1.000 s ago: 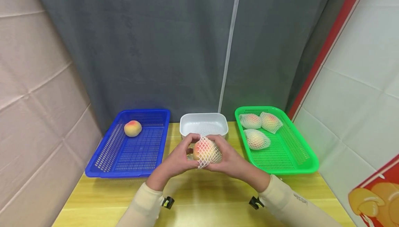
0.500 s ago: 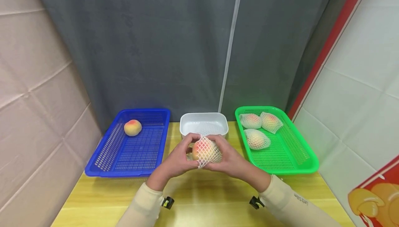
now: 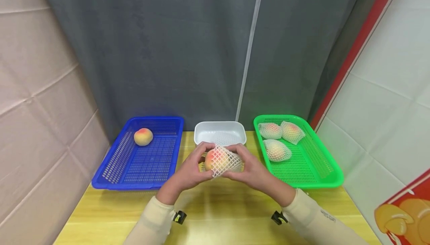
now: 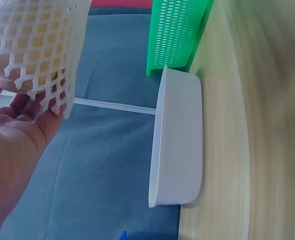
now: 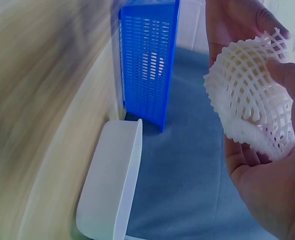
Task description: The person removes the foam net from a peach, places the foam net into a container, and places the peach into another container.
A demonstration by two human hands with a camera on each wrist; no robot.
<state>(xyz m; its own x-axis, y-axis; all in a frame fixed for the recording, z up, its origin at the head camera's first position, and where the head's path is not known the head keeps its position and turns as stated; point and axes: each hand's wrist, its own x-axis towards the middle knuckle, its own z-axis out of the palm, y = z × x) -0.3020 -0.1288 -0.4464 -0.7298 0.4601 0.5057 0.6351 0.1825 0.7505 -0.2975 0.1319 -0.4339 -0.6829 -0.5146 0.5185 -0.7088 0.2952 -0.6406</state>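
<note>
Between both hands, over the table's middle, a yellow and pink peach (image 3: pixel 210 159) sits partly inside a white foam fruit net (image 3: pixel 226 161). My left hand (image 3: pixel 190 171) grips the peach and the net's edge from the left, thumb below and fingers above. On the other side, my right hand (image 3: pixel 252 169) holds the net's right end, which extends past the peach. The left wrist view shows the net's toothed edge (image 4: pixel 55 92) hanging over the peach near the left fingers. In the right wrist view, the right thumb (image 5: pixel 287 75) presses on the mesh.
Behind the hands stands a white tub (image 3: pixel 220 127) with foam nets inside. A blue basket (image 3: pixel 134 186) on the left holds one bare peach (image 3: pixel 143 136). The green basket (image 3: pixel 322 181) on the right holds several netted peaches (image 3: pixel 277 150). A grey curtain (image 3: pixel 151 50) hangs behind.
The right hand has shifted slightly right, stretching the net's right end past the peach. The peach and left hand have moved slightly left and up.
</note>
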